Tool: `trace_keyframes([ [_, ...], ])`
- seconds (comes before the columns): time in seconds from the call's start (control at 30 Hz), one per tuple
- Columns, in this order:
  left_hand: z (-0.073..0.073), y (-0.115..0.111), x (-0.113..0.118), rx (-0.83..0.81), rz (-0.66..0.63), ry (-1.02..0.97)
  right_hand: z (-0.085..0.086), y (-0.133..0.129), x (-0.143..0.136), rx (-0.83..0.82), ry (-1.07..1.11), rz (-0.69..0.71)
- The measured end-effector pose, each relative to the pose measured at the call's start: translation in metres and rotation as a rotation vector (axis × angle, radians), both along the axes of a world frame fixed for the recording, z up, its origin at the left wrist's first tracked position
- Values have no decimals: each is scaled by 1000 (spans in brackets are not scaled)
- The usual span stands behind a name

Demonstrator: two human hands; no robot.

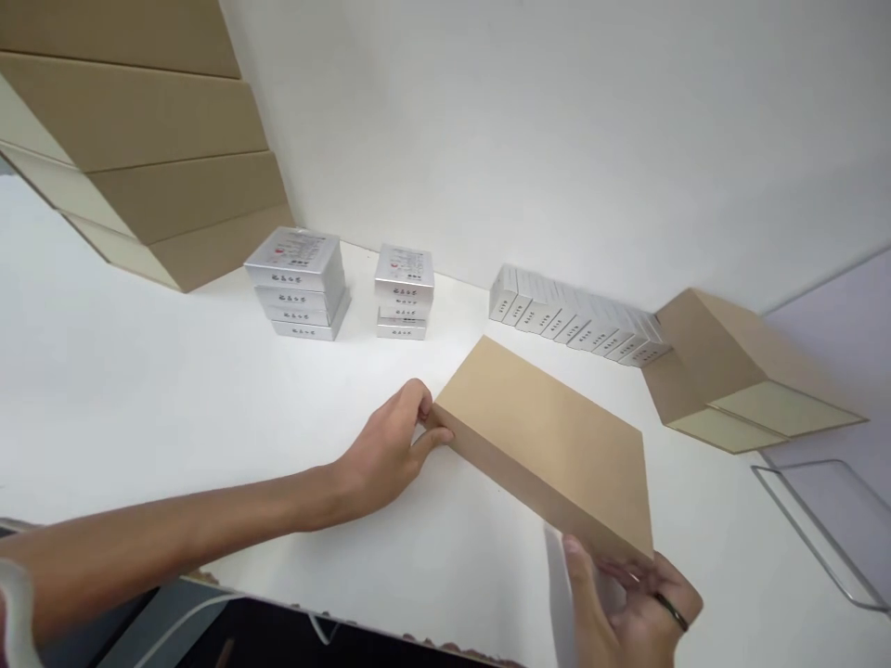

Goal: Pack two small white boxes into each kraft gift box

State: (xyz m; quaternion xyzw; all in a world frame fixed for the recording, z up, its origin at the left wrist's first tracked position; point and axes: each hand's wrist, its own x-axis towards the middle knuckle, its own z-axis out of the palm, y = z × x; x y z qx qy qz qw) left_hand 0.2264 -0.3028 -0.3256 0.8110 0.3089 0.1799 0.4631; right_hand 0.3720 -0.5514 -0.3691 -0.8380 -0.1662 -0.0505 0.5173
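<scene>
A flat tan cardboard box (549, 436) is held in both hands just over the white table. My left hand (390, 445) pinches its left corner between thumb and fingers. At the near right corner, my right hand (633, 603) grips it from below, thumb along the near side and a dark ring on one finger. The box is tilted, its top plain; whatever is inside it cannot be seen. Beyond it stand two stacks of small silver boxes, a wider left stack (299, 288) and a narrower stack (404, 292).
Several tall tan boxes (167, 121) are stacked at the back left. A row of small white boxes (571, 315) lines the wall. More tan boxes (752, 371) lie at the right, near a metal wire frame (814, 529). The table's rough front edge (334, 617) shows below.
</scene>
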Motion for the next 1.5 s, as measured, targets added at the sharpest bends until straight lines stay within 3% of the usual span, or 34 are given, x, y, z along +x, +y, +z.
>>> trace_keyframes([
  [0.13,-8,-13,-6,-17,-16,-56,-6,-6,6,-176,-3,-104],
  [0.23,-9,-20,-11,-28,-8,-70,-10,-12,11,-233,24,-41],
  [0.37,-8,-27,-11,-26,9,-98,-11,-10,14,-145,87,24],
  [0.6,-9,-30,-6,68,66,-98,11,5,2,-20,210,35],
  [0.73,-12,-56,-10,119,53,-90,19,20,9,103,215,45],
  [0.8,-13,-84,-14,226,-101,-137,31,31,26,211,229,100],
  [0.83,-11,-99,-17,292,-266,-183,40,35,36,274,239,152],
  [0.93,3,-131,-23,522,-963,-382,70,34,67,470,203,280],
  [0.97,12,-133,-23,587,-1101,-449,77,29,73,518,168,280],
  [1.0,22,-129,-21,638,-1152,-509,81,22,77,550,132,260],
  [1.03,32,-120,-15,667,-1093,-556,82,14,77,559,102,220],
  [1.07,43,-106,-6,658,-925,-575,80,7,73,549,80,170],
  [1.13,58,-69,24,564,-498,-536,68,-6,59,486,57,72],
  [1.2,64,-29,64,357,-130,-347,52,-12,36,411,33,-5],
  [1.3,51,12,117,197,-51,-184,34,-12,1,291,44,-25],
  [1.37,36,19,131,126,-93,-121,27,-9,-16,203,114,35],
  [1.43,21,13,124,87,-110,-100,25,-7,-22,142,172,69],
  [1.5,12,1,101,80,-119,-111,24,-9,-19,108,169,9],
])
